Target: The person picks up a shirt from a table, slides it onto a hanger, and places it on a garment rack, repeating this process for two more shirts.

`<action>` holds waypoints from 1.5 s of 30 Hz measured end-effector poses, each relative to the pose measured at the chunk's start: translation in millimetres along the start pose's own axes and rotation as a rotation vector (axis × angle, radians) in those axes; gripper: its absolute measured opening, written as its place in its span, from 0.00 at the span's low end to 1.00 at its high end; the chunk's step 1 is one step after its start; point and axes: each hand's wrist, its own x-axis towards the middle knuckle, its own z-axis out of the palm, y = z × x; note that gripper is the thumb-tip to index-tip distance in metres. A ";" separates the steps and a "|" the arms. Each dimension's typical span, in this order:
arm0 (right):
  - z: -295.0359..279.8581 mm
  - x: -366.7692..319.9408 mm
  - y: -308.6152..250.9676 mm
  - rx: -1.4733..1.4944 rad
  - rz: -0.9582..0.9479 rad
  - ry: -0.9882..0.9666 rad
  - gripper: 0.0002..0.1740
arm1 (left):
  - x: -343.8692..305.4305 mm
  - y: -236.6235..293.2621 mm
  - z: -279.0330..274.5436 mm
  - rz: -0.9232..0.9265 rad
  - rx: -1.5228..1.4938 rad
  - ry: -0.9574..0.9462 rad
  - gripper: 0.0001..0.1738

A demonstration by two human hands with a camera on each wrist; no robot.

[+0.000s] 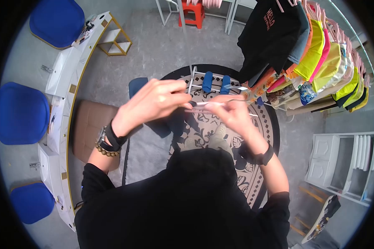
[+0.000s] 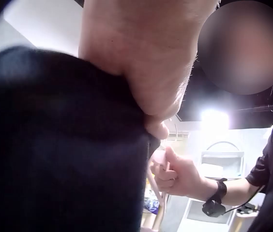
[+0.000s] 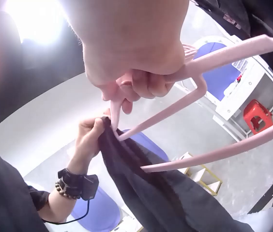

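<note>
- The round rug (image 1: 266, 124) is the biggest thing I see from the head camera. It lies mid-frame on the grey floor, under and beyond both hands.
- A clothes rail (image 1: 316, 58) fills the upper right of that view, packed with black, yellow, pink and orange shirts on hangers.
- A long white counter (image 1: 66, 74) curves down the left side, with blue chairs (image 1: 20, 112) beyond it at the upper left, middle left and lower left.
- A red stool (image 1: 193, 12) stands at the top centre, well apart from the hands.
- The dark garment (image 3: 146, 188) hangs between the hands. In the right wrist view it drops from the centre of the frame towards the lower right, and in the left wrist view it blocks the whole left half.
- The pink hanger (image 3: 175, 108) is held up in front of me at the centre of the head view. Its arms run from the middle to the right edge of the right wrist view, and one end sits against the top edge of the garment.
- My left hand (image 3: 90, 137) has its fingertips pressed together, pinching the top edge of the garment just at that hanger end.
- My right hand (image 3: 131, 53) is curled tight round the hanger near its middle, fingers wrapped over the pink bar.
- A bead bracelet (image 1: 106, 151) sits on the left wrist beside a black strap.
</note>
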 end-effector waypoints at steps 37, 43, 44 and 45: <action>-40.5 -61.1 39.4 -0.357 -0.249 0.250 0.36 | 67.3 78.9 25.5 -0.354 -0.206 0.152 0.11; -32.2 -44.8 50.0 -0.284 -0.369 -0.376 0.08 | 60.5 66.4 25.9 -0.291 -0.250 0.196 0.11; -29.3 -50.3 60.4 -0.258 -0.327 -0.408 0.11 | 58.4 64.8 25.4 -0.301 -0.240 0.191 0.11; -31.0 -56.1 52.8 -0.208 -0.211 -0.433 0.13 | 56.1 62.3 24.1 -0.314 -0.231 0.188 0.11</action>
